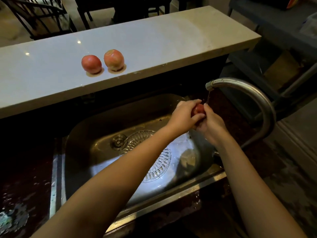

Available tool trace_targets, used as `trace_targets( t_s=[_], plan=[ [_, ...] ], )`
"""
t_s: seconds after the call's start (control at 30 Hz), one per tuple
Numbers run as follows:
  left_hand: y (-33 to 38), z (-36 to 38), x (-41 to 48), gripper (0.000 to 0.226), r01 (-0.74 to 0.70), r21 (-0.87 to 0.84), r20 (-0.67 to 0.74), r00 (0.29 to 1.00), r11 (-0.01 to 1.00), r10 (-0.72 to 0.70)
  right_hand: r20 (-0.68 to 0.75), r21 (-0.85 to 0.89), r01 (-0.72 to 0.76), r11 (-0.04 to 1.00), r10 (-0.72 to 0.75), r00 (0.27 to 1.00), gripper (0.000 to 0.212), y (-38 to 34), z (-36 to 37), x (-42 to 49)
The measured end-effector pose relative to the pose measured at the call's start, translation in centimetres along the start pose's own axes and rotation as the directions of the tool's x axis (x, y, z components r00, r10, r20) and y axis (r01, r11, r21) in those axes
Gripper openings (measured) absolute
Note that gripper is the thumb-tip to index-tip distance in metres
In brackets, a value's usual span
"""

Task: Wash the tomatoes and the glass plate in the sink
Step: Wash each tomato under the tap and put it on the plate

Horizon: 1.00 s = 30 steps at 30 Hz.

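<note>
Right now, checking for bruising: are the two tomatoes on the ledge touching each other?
Apart. The head view shows a strip of pale ledge between the left tomato and the right tomato.

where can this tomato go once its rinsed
The ledge is bare right of the two tomatoes, and left of them too. The sink is crowded: the plate fills its floor, and both hands sit under the faucet.
</note>
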<state>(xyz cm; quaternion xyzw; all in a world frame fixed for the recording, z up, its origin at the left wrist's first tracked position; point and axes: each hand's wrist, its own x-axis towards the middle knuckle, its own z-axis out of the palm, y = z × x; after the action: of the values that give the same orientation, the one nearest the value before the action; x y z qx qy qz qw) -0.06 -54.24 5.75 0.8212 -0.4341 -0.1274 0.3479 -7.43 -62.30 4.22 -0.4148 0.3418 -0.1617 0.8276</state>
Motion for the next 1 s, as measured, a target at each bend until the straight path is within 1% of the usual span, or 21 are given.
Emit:
trace_targets(
  t_s=[0.07, 0.1, 0.13, 0.17, 0.2, 0.23, 0.27, 0.3, 0.33, 0.37, 0.4, 0.43, 0.47, 0.53, 0.6, 0.63, 0.7, 0.87, 0.93, 1.0],
  plan=[
    [-0.7, -1.9, -0.9, 0.057, -0.046, 0.037, 0.132, 0.990, 0.998, 0.041, 0.064, -0.211, 0.060, 0.976, -0.047, 0.997, 0.028, 0.5, -1.0, 0.4],
    [-1.1, -2.9, -1.4, 0.056, -0.062, 0.058, 0.172, 0.984, 0.996, 0.052, 0.077, -0.328, 0.091, 0.940, -0.070, 0.995, 0.028, 0.9, -1.3, 0.6],
    [-1.5, -4.1, -2.0, 0.054, -0.069, 0.081, 0.174, 0.983, 0.994, 0.054, 0.070, -0.438, 0.107, 0.892, -0.085, 0.994, 0.029, 1.5, -1.4, 0.8],
    [-1.9, -5.2, -2.7, 0.049, -0.069, 0.116, 0.135, 0.989, 0.991, 0.053, 0.048, -0.530, 0.110, 0.841, -0.100, 0.994, 0.029, 2.1, -1.6, 1.1],
    [-2.4, -6.5, -3.5, 0.044, -0.055, 0.159, 0.057, 0.997, 0.986, 0.047, 0.031, -0.604, 0.107, 0.790, -0.110, 0.993, 0.028, 2.9, -1.5, 1.5],
    [-3.0, -7.8, -4.5, 0.038, -0.029, 0.197, -0.056, 0.998, 0.980, 0.041, 0.030, -0.667, 0.099, 0.739, -0.106, 0.994, 0.028, 3.7, -1.3, 1.9],
    [-3.5, -9.1, -5.6, 0.034, 0.005, 0.227, -0.184, 0.982, 0.974, 0.038, 0.043, -0.715, 0.088, 0.693, -0.082, 0.996, 0.030, 4.6, -1.0, 2.3],
    [-4.0, -10.4, -6.6, 0.031, 0.047, 0.252, -0.319, 0.947, 0.967, 0.037, 0.062, -0.762, 0.077, 0.643, -0.046, 0.997, 0.036, 5.6, -0.6, 2.8],
    [-4.5, -11.7, -7.7, 0.031, 0.096, 0.280, -0.445, 0.895, 0.955, 0.041, 0.079, -0.809, 0.071, 0.584, -0.012, 0.997, 0.042, 6.8, -0.1, 3.2],
    [-5.0, -12.9, -8.7, 0.032, 0.148, 0.315, -0.549, 0.834, 0.938, 0.053, 0.095, -0.853, 0.078, 0.516, 0.008, 0.995, 0.047, 7.9, 0.5, 3.6],
    [-5.6, -14.1, -9.4, 0.035, 0.200, 0.352, -0.623, 0.779, 0.914, 0.069, 0.117, -0.886, 0.099, 0.453, 0.013, 0.993, 0.048, 9.1, 1.1, 4.1],
    [-6.3, -15.2, -9.8, 0.038, 0.252, 0.389, -0.662, 0.746, 0.886, 0.079, 0.141, -0.907, 0.122, 0.403, 0.016, 0.990, 0.046, 10.1, 1.7, 4.5],
    [-7.0, -16.1, -10.0, 0.042, 0.307, 0.419, -0.673, 0.737, 0.855, 0.066, 0.161, -0.920, 0.139, 0.365, 0.028, 0.987, 0.044, 11.2, 2.3, 5.0],
    [-8.7, -17.4, -10.0, 0.050, 0.417, 0.452, -0.650, 0.759, 0.788, -0.029, 0.183, -0.941, 0.151, 0.302, 0.080, 0.980, 0.040, 13.1, 3.5, 5.9],
    [-10.1, -17.8, -9.8, 0.056, 0.496, 0.482, -0.615, 0.779, 0.722, -0.125, 0.193, -0.962, 0.166, 0.216, 0.113, 0.975, 0.040, 14.7, 4.3, 6.9],
    [-10.7, -17.6, -9.7, 0.058, 0.509, 0.500, -0.606, 0.784, 0.701, -0.136, 0.196, -0.971, 0.176, 0.162, 0.122, 0.973, 0.042, 15.4, 4.6, 7.5],
    [-11.5, -17.3, -9.6, 0.058, 0.508, 0.523, -0.614, 0.781, 0.684, -0.111, 0.200, -0.980, 0.194, 0.051, 0.136, 0.970, 0.045, 16.6, 5.3, 8.5],
    [-12.6, -16.9, -9.5, 0.064, 0.515, 0.570, -0.646, 0.762, 0.640, -0.038, 0.210, -0.963, 0.228, -0.143, 0.132, 0.969, 0.041, 19.3, 6.3, 10.4],
    [-12.9, -16.9, -9.5, 0.065, 0.510, 0.578, -0.646, 0.763, 0.637, -0.024, 0.192, -0.955, 0.219, -0.199, 0.149, 0.970, 0.039, 20.1, 6.3, 10.7],
    [-13.0, -16.7, -9.5, 0.065, 0.511, 0.578, -0.652, 0.758, 0.636, -0.016, 0.160, -0.960, 0.193, -0.202, 0.166, 0.973, 0.038, 20.7, 6.3, 10.8]
  ],
)
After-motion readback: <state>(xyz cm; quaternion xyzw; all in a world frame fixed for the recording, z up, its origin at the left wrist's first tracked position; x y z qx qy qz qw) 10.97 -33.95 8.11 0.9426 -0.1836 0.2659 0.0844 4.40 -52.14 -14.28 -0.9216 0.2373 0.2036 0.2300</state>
